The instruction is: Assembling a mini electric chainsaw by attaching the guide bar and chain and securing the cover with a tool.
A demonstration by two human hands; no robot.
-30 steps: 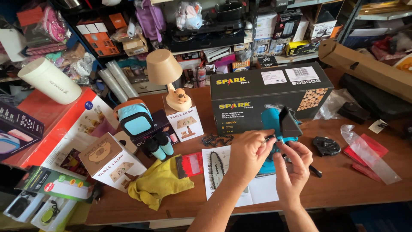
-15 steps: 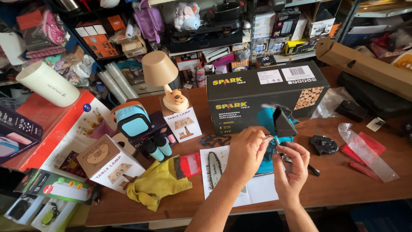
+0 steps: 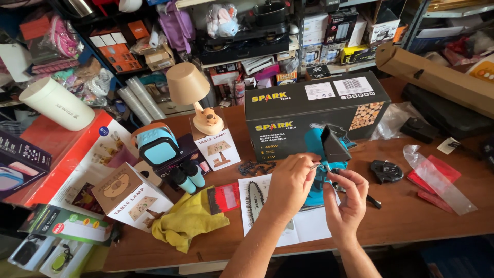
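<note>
— Hands, status?
— My left hand [image 3: 290, 183] pinches a small metal part against the teal saw [image 3: 321, 154]; my right hand [image 3: 347, 198] curls closed around its underside.
— Saw position?
— Table [image 3: 406, 216] centre, black box [image 3: 314, 110] at twelve o'clock.

Shop: shelves [image 3: 267, 46] of boxed goods
</note>
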